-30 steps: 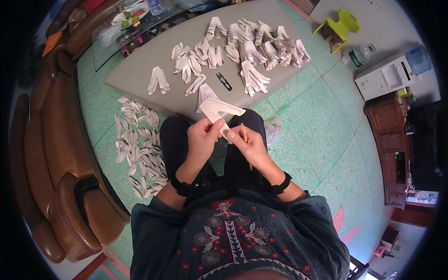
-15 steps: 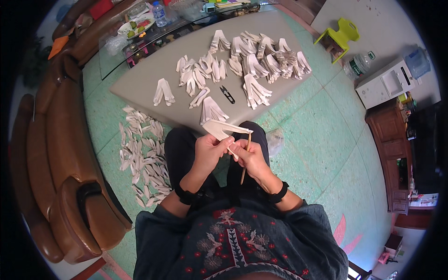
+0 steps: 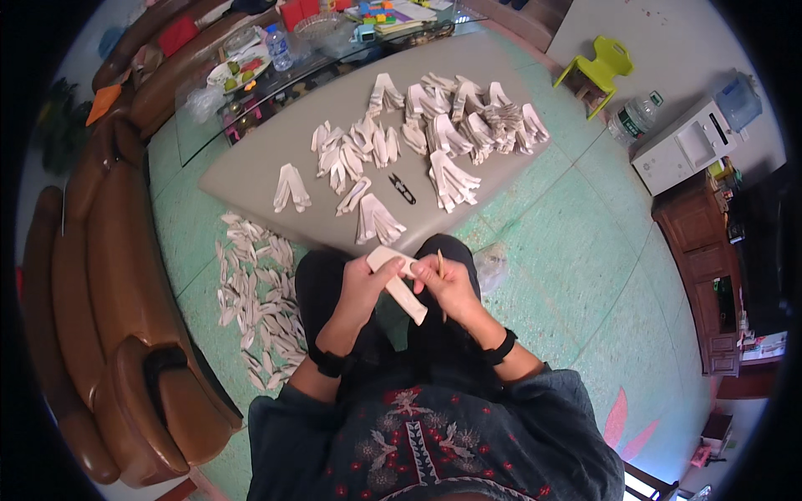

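Above my lap, a white V-shaped cloth piece point(image 3: 407, 302) is pinched in my left hand point(image 3: 357, 292), one of its legs slanting down toward my lap. My right hand point(image 3: 451, 290) grips a thin wooden stick point(image 3: 444, 314) upright, its fingertips at the cloth's right edge. Whether those fingertips also clasp the cloth is hard to make out. Beyond my knees, similar V-shaped white cloth pieces point(image 3: 454, 179) lie in bundles on a grey padded bench point(image 3: 261, 167). Black thread snips point(image 3: 402, 189) rest among them.
Many small white cloth pieces point(image 3: 259, 292) are scattered on the green floor left of my legs. A brown leather sofa point(image 3: 117, 284) runs along the left. Behind the bench stands a glass table with a water bottle point(image 3: 279, 48) and a fruit plate point(image 3: 242, 73).
The cloth piece has turned: its leg that reached out to the right at the stick's tip now points down toward my lap. The stick is more upright. My view has shifted slightly.
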`<state>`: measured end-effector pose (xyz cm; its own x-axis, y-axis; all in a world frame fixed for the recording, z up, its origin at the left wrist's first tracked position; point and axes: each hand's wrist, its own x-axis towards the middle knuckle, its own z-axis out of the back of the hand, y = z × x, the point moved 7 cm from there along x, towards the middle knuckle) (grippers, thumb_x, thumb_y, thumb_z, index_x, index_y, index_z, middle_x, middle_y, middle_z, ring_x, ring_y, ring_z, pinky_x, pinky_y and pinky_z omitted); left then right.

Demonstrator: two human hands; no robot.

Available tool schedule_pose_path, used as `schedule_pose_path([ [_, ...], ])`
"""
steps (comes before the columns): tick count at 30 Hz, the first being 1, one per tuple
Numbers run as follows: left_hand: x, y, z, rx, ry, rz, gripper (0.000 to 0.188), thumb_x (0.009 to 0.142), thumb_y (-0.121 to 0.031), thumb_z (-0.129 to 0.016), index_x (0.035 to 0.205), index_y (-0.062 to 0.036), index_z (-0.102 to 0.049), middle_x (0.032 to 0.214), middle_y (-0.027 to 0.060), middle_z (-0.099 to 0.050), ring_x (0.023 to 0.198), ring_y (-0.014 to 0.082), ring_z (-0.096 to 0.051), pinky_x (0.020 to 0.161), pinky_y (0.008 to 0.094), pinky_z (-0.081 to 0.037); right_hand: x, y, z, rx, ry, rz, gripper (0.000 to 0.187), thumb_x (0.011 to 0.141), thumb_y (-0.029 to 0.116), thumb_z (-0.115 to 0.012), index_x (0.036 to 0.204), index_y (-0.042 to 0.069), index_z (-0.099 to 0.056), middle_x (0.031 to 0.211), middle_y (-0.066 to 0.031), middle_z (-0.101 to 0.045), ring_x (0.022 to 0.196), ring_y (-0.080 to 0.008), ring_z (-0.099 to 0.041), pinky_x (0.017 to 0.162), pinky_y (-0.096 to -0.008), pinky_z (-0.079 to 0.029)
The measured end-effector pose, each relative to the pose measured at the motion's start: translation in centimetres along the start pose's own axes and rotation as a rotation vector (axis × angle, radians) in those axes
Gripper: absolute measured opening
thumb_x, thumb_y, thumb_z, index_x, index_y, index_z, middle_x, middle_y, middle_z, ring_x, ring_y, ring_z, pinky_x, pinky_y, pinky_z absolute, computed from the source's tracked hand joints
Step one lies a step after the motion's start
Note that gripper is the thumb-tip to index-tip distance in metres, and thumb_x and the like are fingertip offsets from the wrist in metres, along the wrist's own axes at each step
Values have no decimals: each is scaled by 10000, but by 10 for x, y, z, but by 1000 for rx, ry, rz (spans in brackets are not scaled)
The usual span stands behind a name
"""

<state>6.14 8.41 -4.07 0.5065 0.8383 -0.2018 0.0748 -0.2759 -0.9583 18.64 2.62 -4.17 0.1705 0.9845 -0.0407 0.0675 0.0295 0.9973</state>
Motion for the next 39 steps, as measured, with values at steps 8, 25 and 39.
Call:
schedule_pose_path([
  [8, -11, -16, 4, 360, -19, -188, 214, 850, -199, -596, 804, 8, -628, 629, 3, -582, 562, 42, -492, 498, 229, -386, -11, -7, 1, 134, -28, -238, 226, 884, 234, -575, 763, 46, -609, 553, 28, -507, 452, -28, -366, 420, -188, -250],
  [25, 24, 42, 40, 12, -74, 136, 393, 918, -322, -471, 775, 9, -625, 602, 21, -565, 490, 90, -513, 461, 215, -403, 25, -37, 21, -181, -18, -223, 274, 875, 274, -582, 788, 19, -630, 574, 4, -526, 534, -74, -460, 500, -238, -369],
  [39, 140, 64, 119, 1090, -323, -244, 324, 732, -146, -590, 1035, -34, -614, 1269, 180, -447, 1150, 358, -408, 982, 408, -326, 110, -69, 44, -1170, 13, 127, 212, 844, 235, -532, 984, 78, -552, 807, -187, -605, 714, -378, -593, 621, -460, -478],
])
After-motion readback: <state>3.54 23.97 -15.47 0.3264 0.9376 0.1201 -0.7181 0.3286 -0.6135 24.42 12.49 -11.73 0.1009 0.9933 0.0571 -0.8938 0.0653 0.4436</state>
